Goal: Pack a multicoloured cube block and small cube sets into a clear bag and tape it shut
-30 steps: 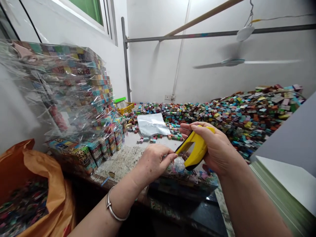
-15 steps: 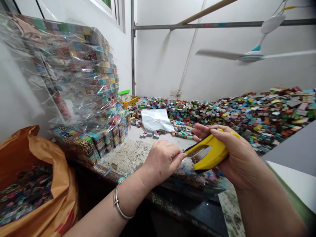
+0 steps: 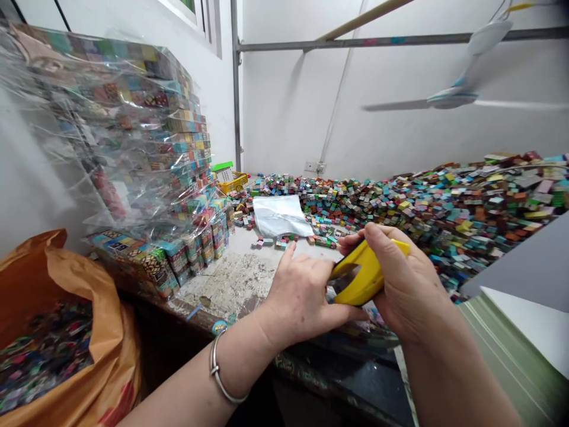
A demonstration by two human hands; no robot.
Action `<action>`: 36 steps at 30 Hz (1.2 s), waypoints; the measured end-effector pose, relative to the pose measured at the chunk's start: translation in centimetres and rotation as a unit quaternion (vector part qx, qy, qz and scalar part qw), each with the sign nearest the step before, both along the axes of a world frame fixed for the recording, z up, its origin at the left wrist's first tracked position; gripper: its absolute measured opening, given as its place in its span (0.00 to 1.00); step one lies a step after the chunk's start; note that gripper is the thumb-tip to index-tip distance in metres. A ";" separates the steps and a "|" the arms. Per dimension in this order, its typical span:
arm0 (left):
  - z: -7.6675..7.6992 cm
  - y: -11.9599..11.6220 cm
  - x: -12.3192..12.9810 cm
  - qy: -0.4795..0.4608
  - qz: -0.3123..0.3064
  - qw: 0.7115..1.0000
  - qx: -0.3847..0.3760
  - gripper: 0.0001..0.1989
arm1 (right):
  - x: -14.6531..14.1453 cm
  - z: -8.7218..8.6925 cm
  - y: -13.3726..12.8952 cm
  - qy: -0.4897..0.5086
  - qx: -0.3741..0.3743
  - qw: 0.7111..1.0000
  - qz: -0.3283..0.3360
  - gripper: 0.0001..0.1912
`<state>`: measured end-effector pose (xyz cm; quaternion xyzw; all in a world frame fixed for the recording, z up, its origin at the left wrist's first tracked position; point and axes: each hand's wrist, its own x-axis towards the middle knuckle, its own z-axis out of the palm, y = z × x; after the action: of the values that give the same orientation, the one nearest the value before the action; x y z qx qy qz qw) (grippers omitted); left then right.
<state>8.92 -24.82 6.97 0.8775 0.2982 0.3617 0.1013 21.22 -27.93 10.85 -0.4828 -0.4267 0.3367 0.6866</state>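
Observation:
A yellow and black hand tool (image 3: pixel 367 276) with an oblong opening is in my right hand (image 3: pixel 404 284), the thumb lying along its top. My left hand (image 3: pixel 306 290) is at the near left end of the tool, its thumb stretched out below the tool and its index finger raised. Its other fingertips are hidden behind the tool, so whether they grip it is unclear. Beneath both hands lies clear plastic over small coloured pieces, mostly covered. Further back on the table (image 3: pixel 226 276) rests a silvery white sheet (image 3: pixel 282 216).
Plastic-wrapped stacks of patterned blocks (image 3: pixel 186 136) rise at the left. An orange sack (image 3: pixel 106 308) of scraps stands front left. A large heap of small blocks (image 3: pixel 444 207) spans the back and right. Pale green stacked sheets (image 3: pixel 511 350) are at the lower right.
The tool and my right hand have moved left and tilted. My left hand has turned from a pinch at the tool's tip, its thumb and index finger now spread apart.

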 end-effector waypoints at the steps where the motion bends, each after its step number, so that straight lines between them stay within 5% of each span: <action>1: 0.0 0.0 0.0 0.002 -0.001 1.000 -0.002 0.24 | 0.0 -0.2 0.1 -0.002 0.004 1.000 -0.001 0.15; 15: -0.7 -0.2 0.1 -0.007 -0.003 1.000 0.011 0.22 | 0.2 -1.0 -0.7 -0.057 -0.026 0.998 -0.018 0.14; 20: -1.3 -0.6 0.1 -0.045 -0.016 0.997 0.056 0.26 | 0.3 -1.2 -2.3 -0.123 -0.032 0.987 -0.096 0.16; 25: -2.9 -0.4 -1.2 -0.130 -0.038 0.987 0.082 0.36 | 0.8 -1.4 -2.4 -0.100 -0.043 0.991 -0.072 0.15; 29: -6.2 0.2 -3.3 -0.258 -0.025 0.955 -0.143 0.53 | 1.1 -1.3 -1.9 -0.084 -0.046 0.994 -0.052 0.15; 32: -7.7 0.6 -3.9 -0.282 -0.066 0.899 -0.328 0.40 | 1.2 -1.3 -1.5 -0.081 -0.038 0.994 -0.059 0.16; 36: -7.2 1.0 -3.2 -0.309 -0.114 0.856 -0.398 0.28 | 1.2 -0.8 -1.0 -0.099 -0.035 0.992 -0.072 0.16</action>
<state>5.76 -23.80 -0.28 0.6334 0.2682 0.4507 0.5689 22.39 -28.92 10.05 -0.5666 -0.4452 0.2518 0.6461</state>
